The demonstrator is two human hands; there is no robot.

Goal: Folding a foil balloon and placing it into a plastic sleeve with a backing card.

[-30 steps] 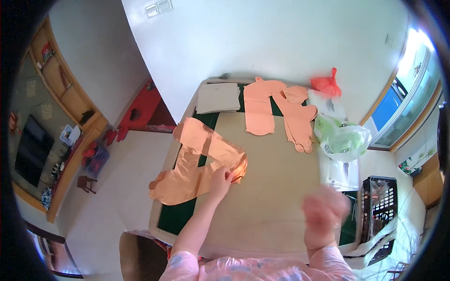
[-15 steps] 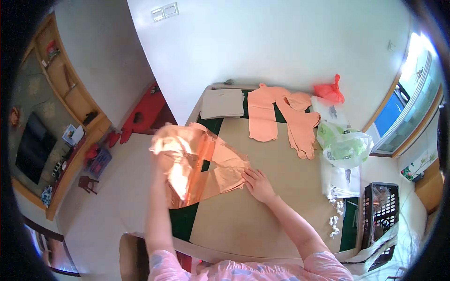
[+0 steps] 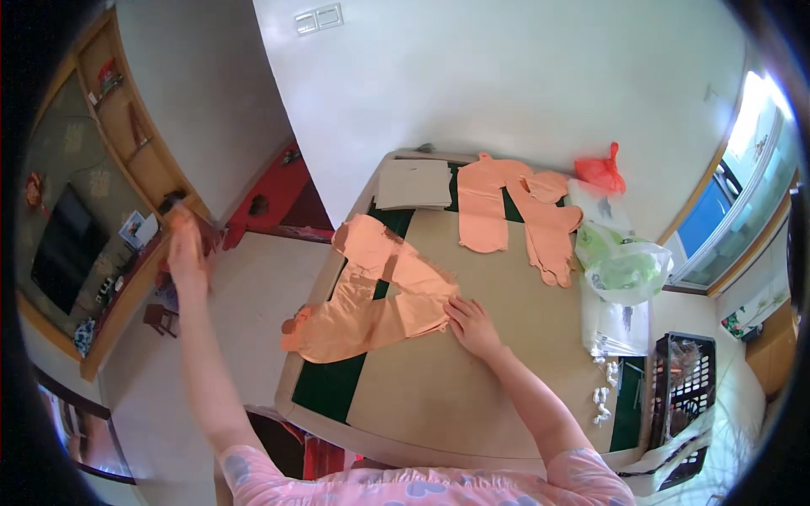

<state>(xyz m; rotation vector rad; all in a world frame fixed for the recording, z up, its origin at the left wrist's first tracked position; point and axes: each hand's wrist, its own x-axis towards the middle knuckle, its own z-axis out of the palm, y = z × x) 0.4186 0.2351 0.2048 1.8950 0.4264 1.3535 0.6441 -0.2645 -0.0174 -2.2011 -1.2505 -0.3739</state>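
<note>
A flat, uninflated rose-gold foil balloon (image 3: pixel 337 325) with angled arms lies across the left part of the table, its lower left end reaching the edge. My right hand (image 3: pixel 477 327) rests with outstretched fingers on the balloon's right corner. Out to the left, beyond the table, my left hand (image 3: pixel 187 244) is raised and smeared by motion, so its fingers cannot be made out. Two more flat pinkish foil pieces, one a long strip (image 3: pixel 483 211) and one with a scalloped end (image 3: pixel 550 240), lie farther back.
A stack of grey-white sheets (image 3: pixel 413 185) sits at the table's back left. On the right are a red plastic bag (image 3: pixel 601 173), a green-white plastic bag (image 3: pixel 624 266), clear packets (image 3: pixel 614 329) and small white twists (image 3: pixel 601 405). A black crate (image 3: pixel 683 379) stands beside the table.
My left hand has swung left, away from the balloon and off the table. The balloon's raised, shining left part now lies spread flatter. My right hand stays on the corner.
</note>
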